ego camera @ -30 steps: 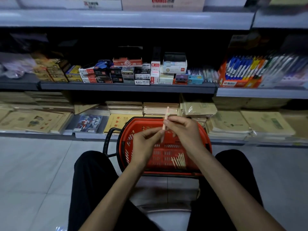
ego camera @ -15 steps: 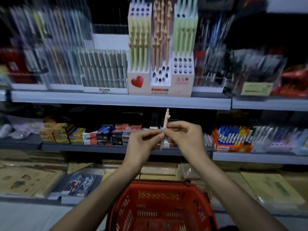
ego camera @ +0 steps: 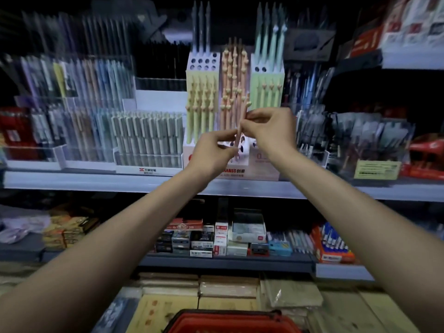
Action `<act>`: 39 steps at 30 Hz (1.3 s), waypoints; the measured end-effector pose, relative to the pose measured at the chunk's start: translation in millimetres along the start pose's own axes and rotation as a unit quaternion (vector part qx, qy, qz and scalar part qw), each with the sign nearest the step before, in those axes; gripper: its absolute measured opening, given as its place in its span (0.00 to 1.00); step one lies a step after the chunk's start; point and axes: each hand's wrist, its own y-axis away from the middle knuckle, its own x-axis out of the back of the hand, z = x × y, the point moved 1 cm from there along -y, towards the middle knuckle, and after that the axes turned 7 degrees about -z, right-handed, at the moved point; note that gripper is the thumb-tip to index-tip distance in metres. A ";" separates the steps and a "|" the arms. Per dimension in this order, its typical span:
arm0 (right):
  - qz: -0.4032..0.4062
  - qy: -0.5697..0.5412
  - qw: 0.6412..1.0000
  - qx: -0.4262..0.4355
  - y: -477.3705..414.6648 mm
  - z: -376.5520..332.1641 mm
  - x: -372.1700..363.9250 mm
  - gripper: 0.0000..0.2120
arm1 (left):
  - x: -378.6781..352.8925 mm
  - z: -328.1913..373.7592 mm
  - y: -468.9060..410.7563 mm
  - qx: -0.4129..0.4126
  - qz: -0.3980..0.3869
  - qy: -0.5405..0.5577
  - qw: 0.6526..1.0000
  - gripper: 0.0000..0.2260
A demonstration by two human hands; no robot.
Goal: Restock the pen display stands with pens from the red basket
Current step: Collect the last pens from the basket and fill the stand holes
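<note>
Matt pastel pen point(ego camera: 242, 116), red plastic basket point(ego camera: 230, 320), seemingly cardboard stand point(ego camera: 234, 169).

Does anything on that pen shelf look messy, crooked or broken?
Nothing looks spilled or broken. The one uneven spot, behind the held peach pen, is the display stand: its top-left block shows empty holes with only three pens behind them.

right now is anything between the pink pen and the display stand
Nothing visible does. The left hand and right hand pinch the pink pen in front of the display stand; only the hands themselves partly cover its empty lower holes.
</note>
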 end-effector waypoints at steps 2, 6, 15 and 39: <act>0.011 0.020 1.000 0.002 -17.3 -0.2 -3.0 0.04 | 3.4 6.0 -14.1 0.033 -0.013 0.005 0.999 0.25; 0.027 0.050 0.998 -0.001 -41.9 3.5 -11.6 0.03 | 5.5 17.8 -33.8 0.070 -0.022 0.020 0.997 0.26; 0.038 0.068 0.996 -0.048 -53.1 24.2 -26.6 0.04 | -3.0 9.0 -46.2 0.134 -0.031 0.063 0.988 0.18; 0.053 0.195 0.969 -0.145 -42.0 11.9 -40.5 0.10 | -7.3 13.8 -47.3 0.174 -0.030 -0.023 0.984 0.10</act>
